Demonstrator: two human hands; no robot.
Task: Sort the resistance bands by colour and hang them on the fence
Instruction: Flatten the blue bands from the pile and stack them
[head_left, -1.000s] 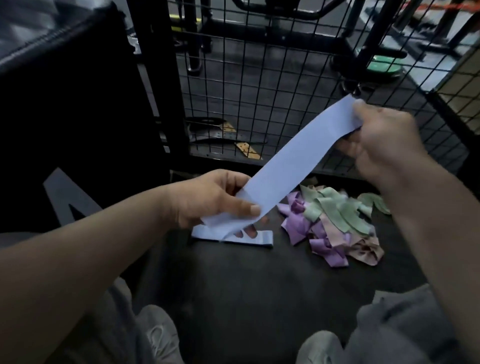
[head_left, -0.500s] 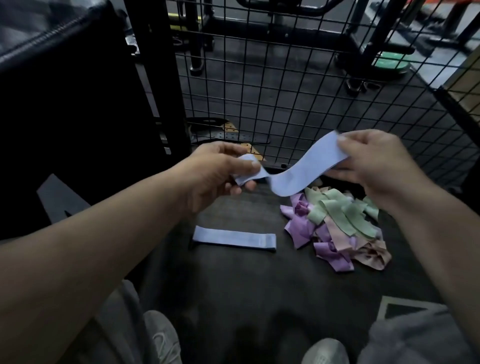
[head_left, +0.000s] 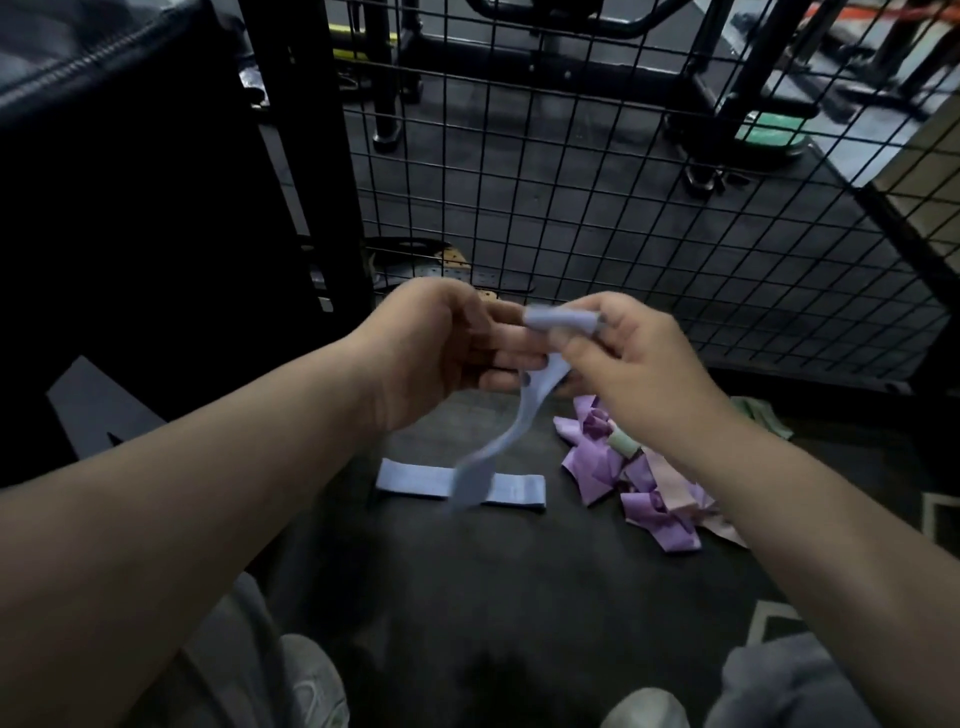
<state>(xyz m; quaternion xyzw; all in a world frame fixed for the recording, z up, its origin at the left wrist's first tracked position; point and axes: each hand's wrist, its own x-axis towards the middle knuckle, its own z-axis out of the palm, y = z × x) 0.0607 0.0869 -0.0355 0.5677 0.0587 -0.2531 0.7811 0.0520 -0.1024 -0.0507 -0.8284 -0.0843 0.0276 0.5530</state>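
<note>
A pale blue resistance band (head_left: 524, 415) is held between both hands in front of the black wire fence (head_left: 571, 208). My right hand (head_left: 634, 364) pinches its folded top end. My left hand (head_left: 447, 348) grips it just beside, and the rest of the band dangles down, blurred. A second pale blue band (head_left: 415, 480) lies flat on the dark floor below. To its right is a tangled pile of purple, pink and green bands (head_left: 654, 488), partly hidden by my right forearm.
A tall black padded block (head_left: 130, 208) stands at the left against a black post (head_left: 301, 156). Gym equipment and a green weight plate (head_left: 769, 136) lie beyond the fence. My knees and grey shoes (head_left: 311, 686) are at the bottom edge.
My hands have come together, bringing the two ends of the blue band close. The band, stretched out a second ago, now hangs folded and swinging below them.
</note>
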